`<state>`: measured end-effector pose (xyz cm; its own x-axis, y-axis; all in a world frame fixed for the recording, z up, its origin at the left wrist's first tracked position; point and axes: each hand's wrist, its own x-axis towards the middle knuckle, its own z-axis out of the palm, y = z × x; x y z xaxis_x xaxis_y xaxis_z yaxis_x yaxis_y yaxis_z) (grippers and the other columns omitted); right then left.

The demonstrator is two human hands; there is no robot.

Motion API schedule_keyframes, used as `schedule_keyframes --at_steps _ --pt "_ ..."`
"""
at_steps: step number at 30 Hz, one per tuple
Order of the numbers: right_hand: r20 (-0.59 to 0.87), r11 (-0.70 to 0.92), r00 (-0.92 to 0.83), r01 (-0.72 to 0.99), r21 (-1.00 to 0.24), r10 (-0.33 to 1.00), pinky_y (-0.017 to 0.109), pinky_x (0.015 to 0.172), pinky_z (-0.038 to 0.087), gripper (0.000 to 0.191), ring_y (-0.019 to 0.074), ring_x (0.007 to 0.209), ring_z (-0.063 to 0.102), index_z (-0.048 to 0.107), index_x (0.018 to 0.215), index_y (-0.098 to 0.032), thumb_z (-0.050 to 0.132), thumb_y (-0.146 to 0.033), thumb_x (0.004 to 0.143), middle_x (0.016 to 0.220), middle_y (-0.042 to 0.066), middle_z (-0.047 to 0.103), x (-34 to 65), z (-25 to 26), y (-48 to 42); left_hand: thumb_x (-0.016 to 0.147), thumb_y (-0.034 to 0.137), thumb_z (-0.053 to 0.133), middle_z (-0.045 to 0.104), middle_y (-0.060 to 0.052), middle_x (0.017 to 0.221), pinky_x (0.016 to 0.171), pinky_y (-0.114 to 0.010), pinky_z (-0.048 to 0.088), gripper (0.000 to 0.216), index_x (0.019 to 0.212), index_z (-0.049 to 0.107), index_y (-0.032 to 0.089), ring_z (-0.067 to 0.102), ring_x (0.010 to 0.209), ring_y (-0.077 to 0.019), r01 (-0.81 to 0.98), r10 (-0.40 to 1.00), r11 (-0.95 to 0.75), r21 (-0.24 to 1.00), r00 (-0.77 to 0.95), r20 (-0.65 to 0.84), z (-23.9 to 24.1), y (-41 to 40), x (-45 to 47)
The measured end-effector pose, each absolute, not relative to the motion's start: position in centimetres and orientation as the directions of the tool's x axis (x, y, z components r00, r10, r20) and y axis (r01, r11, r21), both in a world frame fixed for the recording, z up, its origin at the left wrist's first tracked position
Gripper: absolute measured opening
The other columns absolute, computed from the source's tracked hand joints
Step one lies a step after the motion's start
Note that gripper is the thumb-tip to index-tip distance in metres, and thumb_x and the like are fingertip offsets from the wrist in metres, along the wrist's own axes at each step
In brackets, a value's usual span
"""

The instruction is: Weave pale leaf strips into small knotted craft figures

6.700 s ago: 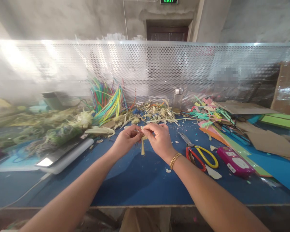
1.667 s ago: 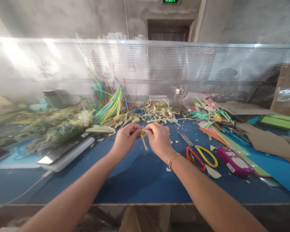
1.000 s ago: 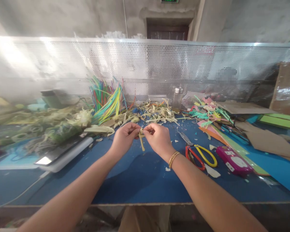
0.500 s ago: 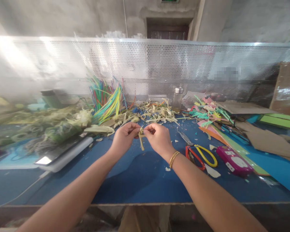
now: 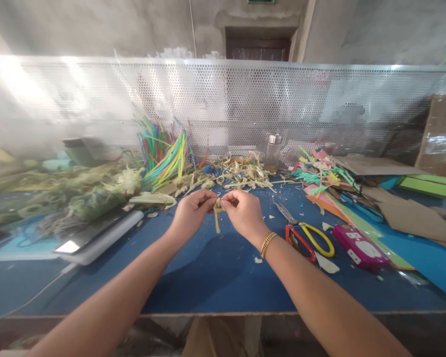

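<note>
Between my fingertips is a small knotted strip of pale yellow-green material (image 5: 217, 218), one flat end hanging down. My left hand (image 5: 192, 212) pinches it from the left. From the other side my right hand (image 5: 245, 212), with a gold bracelet at the wrist, pinches it as well. The fingertips of both hands nearly meet and hide most of the knot. Both hands are above the blue tabletop (image 5: 223, 277).
Scissors with red and yellow handles (image 5: 315, 239) and a magenta device (image 5: 360, 246) lie to the right. A tablet (image 5: 100, 238) with a cable is at left. Behind are pale strip scraps (image 5: 245, 171), coloured stems (image 5: 163, 153), a bottle (image 5: 274, 148) and a perforated metal screen (image 5: 208, 99).
The knotted strip has turned slightly between my fingers, and its hanging end has swung a little to the left. Both hands stay in nearly the same place.
</note>
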<state>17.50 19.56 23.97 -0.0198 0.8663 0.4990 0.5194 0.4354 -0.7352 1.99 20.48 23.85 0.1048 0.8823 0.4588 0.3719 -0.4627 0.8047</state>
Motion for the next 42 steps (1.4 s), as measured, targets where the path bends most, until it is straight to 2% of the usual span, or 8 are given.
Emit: schedule_keyframes --at_steps 17,27,31,36,42 --pt "0.452 0.390 -0.018 0.536 -0.748 0.892 0.029 0.067 0.044 0.007 0.0148 0.065 0.063 0.067 0.068 -0.023 0.065 -0.025 0.074 0.070 0.000 0.071 17.7 24.4 19.6 0.081 0.035 0.060 0.068 -0.003 0.076 0.065 -0.025 0.050 0.019 0.081 0.071 0.019 0.062 0.069 -0.0160 0.430 0.871 -0.485 0.761 0.161 0.464 24.1 20.3 1.7" --pt "0.518 0.471 -0.018 0.444 -0.762 0.855 0.029 0.074 0.048 0.002 0.0141 0.071 0.065 0.066 0.080 -0.022 0.066 -0.024 0.079 0.077 -0.001 0.071 17.9 23.6 20.2 0.078 0.039 0.064 0.068 -0.002 0.072 0.060 -0.024 0.050 0.021 0.080 0.072 0.019 0.061 0.064 -0.0150 0.386 0.887 -0.460 0.800 0.164 0.432 24.4 20.1 2.0" --pt "0.562 0.524 -0.015 0.384 -0.760 0.827 0.029 0.077 0.049 0.011 0.0141 0.076 0.066 0.066 0.090 -0.022 0.065 -0.029 0.081 0.085 0.001 0.072 18.0 23.7 20.5 0.078 0.038 0.065 0.065 0.000 0.066 0.056 -0.023 0.048 0.021 0.078 0.068 0.018 0.059 0.059 -0.0131 0.339 0.885 -0.459 0.821 0.100 0.454 24.2 20.0 2.1" --pt "0.606 0.505 0.038 0.513 -0.694 0.795 0.030 0.082 0.046 0.020 0.0176 0.093 0.063 0.068 0.088 -0.023 0.052 -0.036 0.090 0.096 0.005 0.071 18.5 24.1 20.5 0.078 0.037 0.065 0.066 0.000 0.067 0.056 -0.023 0.049 0.021 0.082 0.065 0.017 0.061 0.059 -0.0132 0.280 0.877 -0.467 0.839 0.022 0.481 23.8 20.3 2.1" --pt "0.463 0.413 0.023 0.414 -0.811 0.886 0.028 0.066 0.046 0.024 0.0155 0.069 0.062 0.063 0.078 -0.021 0.059 -0.044 0.084 0.076 0.002 0.070 18.4 23.6 20.9 0.079 0.034 0.063 0.065 0.000 0.065 0.059 -0.024 0.052 0.017 0.080 0.061 0.017 0.062 0.059 -0.0129 0.278 0.877 -0.458 0.844 -0.010 0.480 23.9 20.2 1.9"
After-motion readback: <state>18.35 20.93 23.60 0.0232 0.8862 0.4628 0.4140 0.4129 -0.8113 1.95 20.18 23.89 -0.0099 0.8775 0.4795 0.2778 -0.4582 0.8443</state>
